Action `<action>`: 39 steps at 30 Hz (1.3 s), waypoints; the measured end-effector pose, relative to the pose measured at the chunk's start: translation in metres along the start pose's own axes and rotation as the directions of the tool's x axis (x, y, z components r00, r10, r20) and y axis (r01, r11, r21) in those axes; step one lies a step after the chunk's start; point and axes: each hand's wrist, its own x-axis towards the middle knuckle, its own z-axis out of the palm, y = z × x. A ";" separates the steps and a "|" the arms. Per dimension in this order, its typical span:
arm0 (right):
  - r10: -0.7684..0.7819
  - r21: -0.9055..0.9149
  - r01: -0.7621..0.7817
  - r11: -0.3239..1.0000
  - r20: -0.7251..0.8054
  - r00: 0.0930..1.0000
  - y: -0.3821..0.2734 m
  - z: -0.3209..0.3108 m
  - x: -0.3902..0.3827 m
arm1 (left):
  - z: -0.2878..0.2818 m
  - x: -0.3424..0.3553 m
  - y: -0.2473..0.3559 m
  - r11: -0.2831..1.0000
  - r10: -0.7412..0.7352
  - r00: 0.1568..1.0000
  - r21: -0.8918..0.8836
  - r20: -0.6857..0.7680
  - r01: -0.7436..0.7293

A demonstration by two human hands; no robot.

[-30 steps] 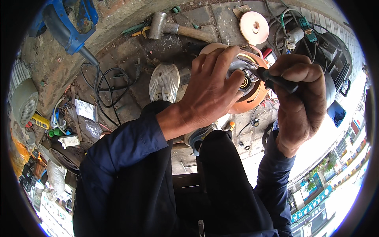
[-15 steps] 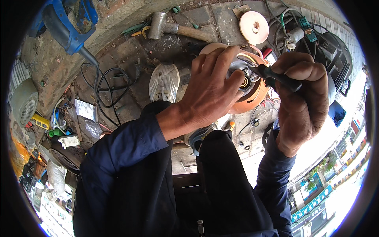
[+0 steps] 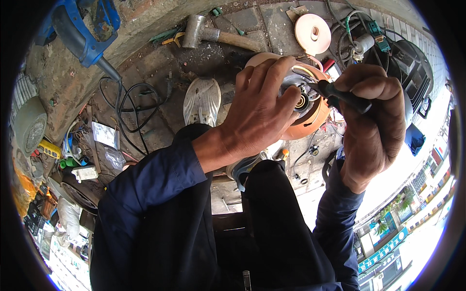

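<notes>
A round orange housing [image 3: 310,121] with a grey metal centre and a dark hub with brassy rings [image 3: 301,101] lies in front of me. My left hand [image 3: 257,109] grips it from the left, fingers bent over its top and thumb beside the hub. My right hand [image 3: 369,123] is closed around a small black-handled tool [image 3: 354,102], held at the housing's right side with its narrow end against the metal centre. Whether that end is seated in anything is too small to tell.
A hammer [image 3: 213,35], pink coil [image 3: 313,36], blue power tool [image 3: 82,34] and looped black cable [image 3: 126,111] surround the work on the paving [image 3: 155,72]. A black machine [image 3: 412,63] stands right; parts and clutter [image 3: 82,172] lie left, near my shoe [image 3: 201,99].
My right hand and the black tool have shifted slightly to the right. My left hand stays in place on the housing.
</notes>
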 end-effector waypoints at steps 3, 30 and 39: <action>-0.013 -0.027 0.015 1.000 0.052 0.999 0.004 0.000 0.003 | 0.000 0.000 0.000 1.000 0.000 1.000 0.002 0.004 0.000; -0.001 -0.020 0.001 1.000 0.019 1.000 0.000 -0.001 -0.001 | 0.000 0.000 0.000 1.000 0.000 1.000 -0.005 0.002 0.000; -0.032 0.098 0.026 0.995 0.058 0.998 0.007 -0.005 0.001 | -0.002 0.001 0.001 1.000 -0.002 1.000 -0.010 0.003 0.002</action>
